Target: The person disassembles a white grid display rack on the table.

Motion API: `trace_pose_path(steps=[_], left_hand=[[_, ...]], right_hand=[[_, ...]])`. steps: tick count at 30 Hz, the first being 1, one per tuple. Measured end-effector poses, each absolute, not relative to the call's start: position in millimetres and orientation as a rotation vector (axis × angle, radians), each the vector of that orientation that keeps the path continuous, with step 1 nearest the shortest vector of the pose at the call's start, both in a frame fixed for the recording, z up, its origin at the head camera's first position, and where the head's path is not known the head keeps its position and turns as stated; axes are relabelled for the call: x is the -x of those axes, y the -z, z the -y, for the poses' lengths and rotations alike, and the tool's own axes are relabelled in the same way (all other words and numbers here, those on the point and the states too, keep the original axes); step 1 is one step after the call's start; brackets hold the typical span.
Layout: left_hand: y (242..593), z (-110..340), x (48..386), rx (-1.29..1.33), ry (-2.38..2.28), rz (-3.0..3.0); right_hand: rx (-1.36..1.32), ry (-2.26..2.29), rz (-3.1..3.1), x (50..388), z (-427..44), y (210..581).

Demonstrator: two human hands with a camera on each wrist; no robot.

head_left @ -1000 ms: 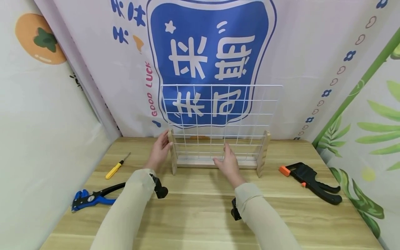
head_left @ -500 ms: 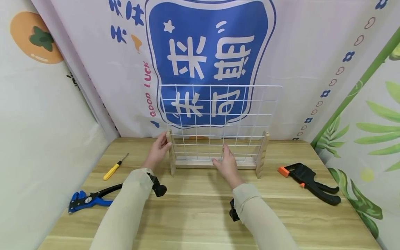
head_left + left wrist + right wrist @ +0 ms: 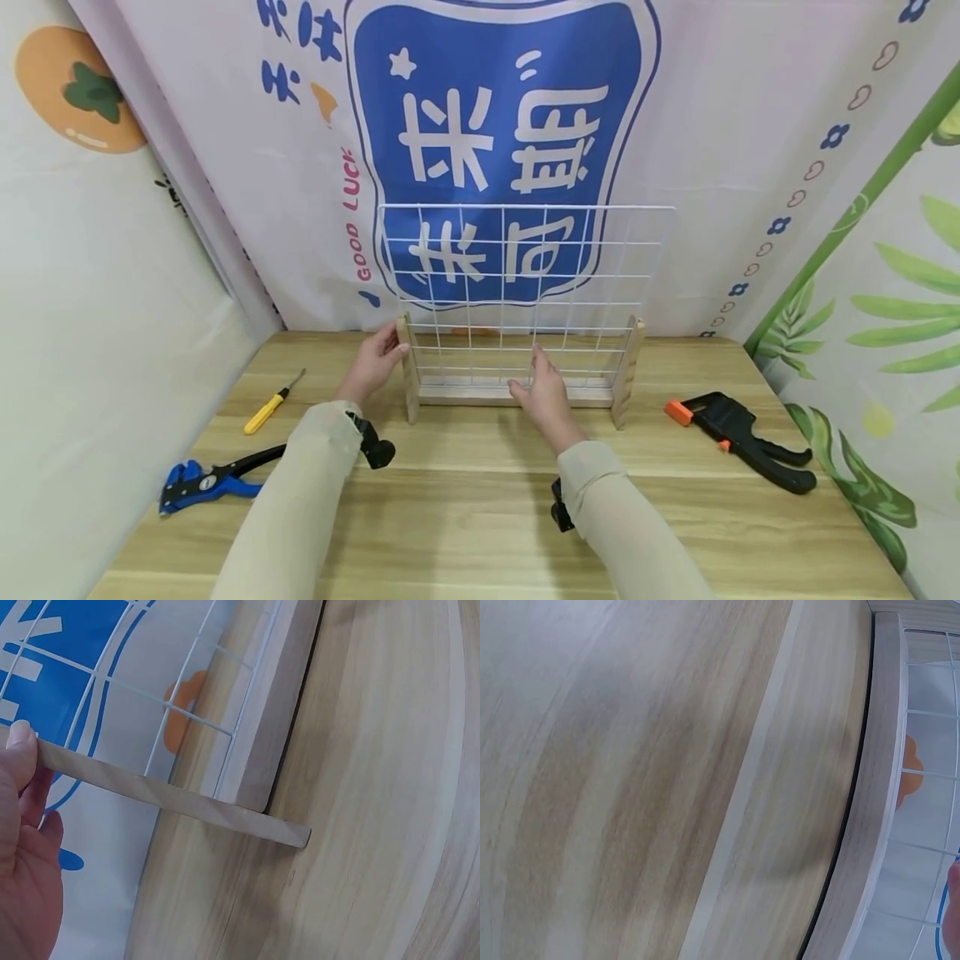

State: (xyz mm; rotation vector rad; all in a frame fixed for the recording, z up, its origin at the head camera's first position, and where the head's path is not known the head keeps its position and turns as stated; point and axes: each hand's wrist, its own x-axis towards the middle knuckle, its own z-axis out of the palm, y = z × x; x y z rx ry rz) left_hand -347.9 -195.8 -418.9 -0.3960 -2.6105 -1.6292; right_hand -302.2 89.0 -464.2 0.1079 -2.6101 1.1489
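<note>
A white wire grid panel (image 3: 517, 275) stands upright on a wooden base with a low crossbar (image 3: 465, 395) and two side posts. My left hand (image 3: 372, 360) pinches the upper part of the left wooden post (image 3: 410, 375); in the left wrist view, the thumb (image 3: 22, 735) lies on the post's edge with fingers behind it. Before the grid's lower middle is my right hand (image 3: 547, 398), thumb and forefinger spread apart. A fingertip (image 3: 952, 907) shows at the right wrist view's edge, by the wires; whether it touches them I cannot tell. The right post (image 3: 628, 375) has no hand on it.
On the wooden table (image 3: 465, 517), a yellow-handled screwdriver (image 3: 270, 407) and blue-and-black pliers-like tool (image 3: 210, 482) lie left, the latter partly behind my left sleeve. A black bar clamp with orange pads (image 3: 738, 437) lies right. A printed cloth (image 3: 697, 150) hangs behind the grid.
</note>
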Motion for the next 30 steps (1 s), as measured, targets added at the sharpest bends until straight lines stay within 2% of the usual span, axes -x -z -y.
trace_pose_path(steps=[16, 30], left_hand=[[418.7, 202.6, 345.9, 0.379, 1.711, 2.657], [417.1, 204.9, 322.4, 0.371, 1.729, 2.657]], right_hand=[[-0.058, -1.076, 2.594, 301.5, -86.7, 461.6], [-0.031, -1.123, 2.468, 290.1, -81.4, 461.0]])
